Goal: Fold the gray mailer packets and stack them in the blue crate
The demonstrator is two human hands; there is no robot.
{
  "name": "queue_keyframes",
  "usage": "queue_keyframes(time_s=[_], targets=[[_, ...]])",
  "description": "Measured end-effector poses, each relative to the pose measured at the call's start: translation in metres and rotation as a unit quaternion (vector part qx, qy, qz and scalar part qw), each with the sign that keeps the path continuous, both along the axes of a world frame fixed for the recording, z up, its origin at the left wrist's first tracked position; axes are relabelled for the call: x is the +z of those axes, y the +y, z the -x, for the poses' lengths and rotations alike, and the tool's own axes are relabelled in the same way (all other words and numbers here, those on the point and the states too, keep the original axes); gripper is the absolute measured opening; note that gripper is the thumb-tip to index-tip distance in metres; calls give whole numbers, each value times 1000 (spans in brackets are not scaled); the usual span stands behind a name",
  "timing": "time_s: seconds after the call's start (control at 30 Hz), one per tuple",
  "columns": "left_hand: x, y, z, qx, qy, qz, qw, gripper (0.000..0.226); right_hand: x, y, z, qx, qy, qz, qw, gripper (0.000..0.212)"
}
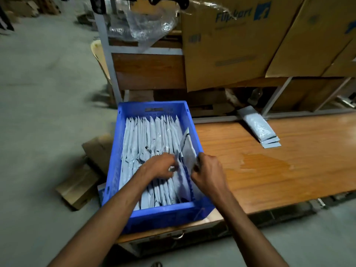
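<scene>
"Flipkart" print readable on the big cardboard box (229, 41) behind the counter (279, 170); embossed mark on the blue crate (154, 212) back wall is illegible. Crate sits at the counter's left end, front corner overhanging the edge. Gray mailer packets (152, 135) stand on edge inside, packed nearly wall to wall. Left hand (160, 167) grip curled among the packets. Right hand (209, 173) pinches one packet (187, 151) against the crate's right wall. Spare flat packets (260, 130) lie well apart on open counter to the right.

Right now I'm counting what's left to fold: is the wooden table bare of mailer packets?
No, a small pile of gray mailer packets lies on the wooden table, right of the blue crate.
</scene>
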State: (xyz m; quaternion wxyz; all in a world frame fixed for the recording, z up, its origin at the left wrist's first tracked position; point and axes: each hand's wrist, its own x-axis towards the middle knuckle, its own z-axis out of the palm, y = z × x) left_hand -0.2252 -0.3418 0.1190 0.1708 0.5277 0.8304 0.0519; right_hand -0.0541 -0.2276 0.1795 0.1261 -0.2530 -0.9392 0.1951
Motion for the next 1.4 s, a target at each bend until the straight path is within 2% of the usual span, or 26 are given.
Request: queue_keyframes(time_s=[0.1,0.2,0.43,0.5,0.67,0.77,0.87,0.93,1.0,1.2,1.33,1.4], targets=[[0,2,1,1,-6,-15,1000,27,-10,-12,1,-7,-56,-30,998,8],[-2,3,-2,1,4,-12,1000,22,-18,-17,5,-13,-104,-43,994,13],[-6,1,0,11,24,-11,1000,16,-22,-27,11,-19,-119,-14,993,8],[-7,1,0,13,30,-15,999,12,-20,-28,9,-18,-94,-11,995,5],[-10,0,-1,15,43,-20,999,17,-13,-31,6,-12,-42,-12,999,16],[-9,1,-1,17,46,-16,999,14,-17,-34,10,-18,-65,-14,998,15],[-9,1,-3,24,38,-14,999,12,-22,-33,15,-28,-105,-28,994,2],[-10,1,-2,28,27,-12,999,15,-26,-31,17,-27,-128,-43,990,14],[-11,1,-2,28,22,-12,999,18,-27,-29,17,-31,-135,-46,989,17],[-13,1,0,32,17,-15,999,18,-29,-25,17,-17,-138,-19,990,2],[-9,2,1,29,20,-6,999,14,-29,-26,30,-12,-196,41,980,8],[-10,2,2,29,14,-2,999,16,-36,-21,41,7,-232,67,970,20]])
